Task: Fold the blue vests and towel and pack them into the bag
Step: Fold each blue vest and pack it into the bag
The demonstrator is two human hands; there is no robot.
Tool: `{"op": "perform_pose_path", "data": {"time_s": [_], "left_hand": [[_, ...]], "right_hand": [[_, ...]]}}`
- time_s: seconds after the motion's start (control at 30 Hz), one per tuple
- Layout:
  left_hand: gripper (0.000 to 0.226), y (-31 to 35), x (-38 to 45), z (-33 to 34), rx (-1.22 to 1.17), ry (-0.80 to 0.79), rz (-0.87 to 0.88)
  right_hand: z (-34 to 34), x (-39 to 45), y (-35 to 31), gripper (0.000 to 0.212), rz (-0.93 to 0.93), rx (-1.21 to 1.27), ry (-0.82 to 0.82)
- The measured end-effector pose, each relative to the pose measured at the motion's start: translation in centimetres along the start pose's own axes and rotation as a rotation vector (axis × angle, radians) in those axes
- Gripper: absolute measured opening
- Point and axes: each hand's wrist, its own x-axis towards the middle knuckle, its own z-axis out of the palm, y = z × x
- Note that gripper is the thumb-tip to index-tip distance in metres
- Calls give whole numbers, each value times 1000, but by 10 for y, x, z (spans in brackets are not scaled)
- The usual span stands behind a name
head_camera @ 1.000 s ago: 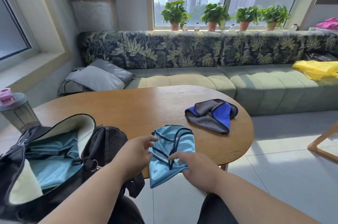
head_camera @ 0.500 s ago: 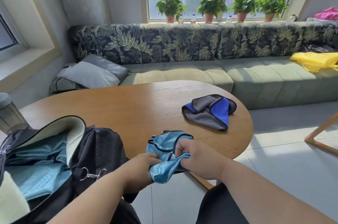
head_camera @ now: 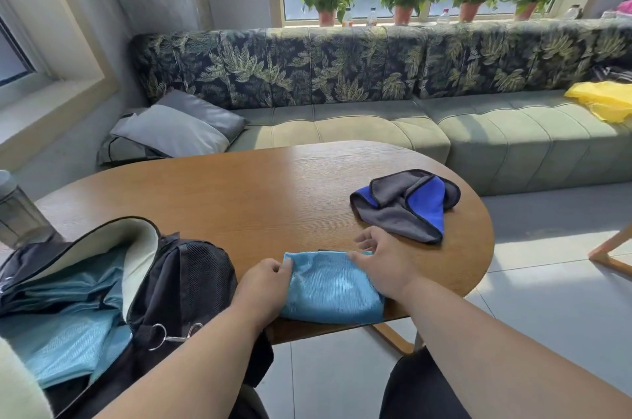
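Note:
A light blue vest point(head_camera: 330, 287) lies folded into a small rectangle at the near edge of the wooden table point(head_camera: 239, 199). My left hand point(head_camera: 261, 290) pinches its left edge with curled fingers. My right hand point(head_camera: 383, 261) rests on its upper right corner, fingers spread and relaxed. A blue and grey towel point(head_camera: 407, 204) lies crumpled on the table to the right, just beyond my right hand. The black bag point(head_camera: 178, 285) stands unzipped at the left with light blue fabric point(head_camera: 68, 340) inside it.
A grey bottle point(head_camera: 17, 213) stands at the table's left edge. A green sofa point(head_camera: 478, 131) with a grey pillow point(head_camera: 178, 127) runs behind the table, and a yellow cloth point(head_camera: 605, 100) lies on its right end. A wooden chair leg point(head_camera: 612, 247) shows at right.
Both hands folded the vest over and laid it flat on the table's near edge. My right hand let go and now rests spread on its corner. The view shifted right.

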Motion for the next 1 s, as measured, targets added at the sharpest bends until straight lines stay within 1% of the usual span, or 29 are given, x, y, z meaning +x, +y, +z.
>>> {"op": "perform_pose_path", "data": {"time_s": [0.1,0.17,0.3,0.4,0.47,0.57,0.63,0.77,0.83,0.9,1.0], "left_hand": [[45,0,4,6,38,38,-8],[48,0,4,8,55,66,-1],[56,0,1,10,61,108,23],[58,0,-4,10,56,66,43],[55,1,-7,11,78,12,54],[47,4,-9,10,107,4,51],[46,6,-10,10,118,8,34],[64,15,-17,12,140,-25,-29],[71,20,-20,14,191,-48,-33],[67,21,-19,14,228,-83,-14],[46,21,-20,13,147,-125,16]], "right_hand": [[5,-10,12,20,12,20,-5],[7,-14,19,15,37,90,-7],[7,-13,24,9,95,268,43],[4,-7,25,7,123,371,84],[2,-3,27,8,128,371,82],[0,0,28,10,117,312,55],[-1,-2,26,15,92,293,30],[-2,-14,26,29,37,201,-97],[-2,-14,28,36,19,138,-122],[-4,-14,27,46,12,137,-148],[-6,-17,26,58,1,79,-197]]}}
